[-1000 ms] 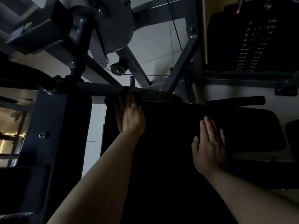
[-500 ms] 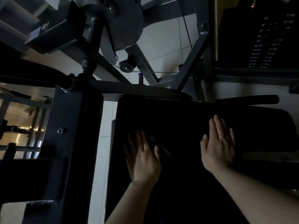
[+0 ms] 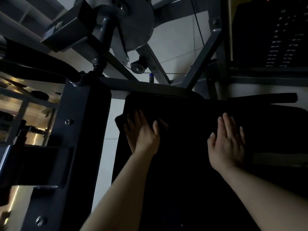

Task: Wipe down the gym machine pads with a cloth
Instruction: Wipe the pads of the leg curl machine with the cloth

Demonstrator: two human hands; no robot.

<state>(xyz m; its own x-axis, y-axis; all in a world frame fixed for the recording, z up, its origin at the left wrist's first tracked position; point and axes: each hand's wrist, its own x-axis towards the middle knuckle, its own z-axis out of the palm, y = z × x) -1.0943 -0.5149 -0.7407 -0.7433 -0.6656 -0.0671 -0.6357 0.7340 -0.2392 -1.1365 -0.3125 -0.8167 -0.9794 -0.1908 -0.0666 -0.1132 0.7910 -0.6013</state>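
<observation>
Left hand (image 3: 141,135) flat on dark cloth (image 3: 120,121) at pad (image 3: 183,164) left edge, fingers straight, slightly spread. Right hand (image 3: 228,142) flat on pad, fingers together.

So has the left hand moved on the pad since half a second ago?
Yes. The left hand, flat on the dark cloth, has slid back up the pad toward the frame crossbar and nearer its left edge. The right hand stays put.
</observation>
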